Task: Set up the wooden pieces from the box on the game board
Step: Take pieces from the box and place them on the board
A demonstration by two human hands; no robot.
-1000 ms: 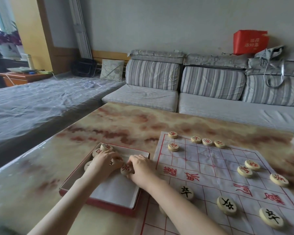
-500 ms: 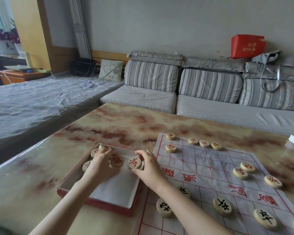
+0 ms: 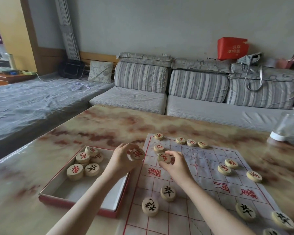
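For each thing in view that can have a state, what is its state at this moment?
Left hand: holds one red-marked piece over the box's right edge.
Right hand: holds another red-marked piece over the game board.
Box: open, five or so pieces heaped in its far corner.
Game board: spread flat, partly set with pieces.
Plastic cup: standing on the table.

a shallow red-edged box (image 3: 78, 201) lies left of a white paper board (image 3: 202, 187) with red gridlines. round wooden discs (image 3: 82, 162) are heaped in the box's far corner; others (image 3: 167, 193), marked in red or black, are spread across the board.
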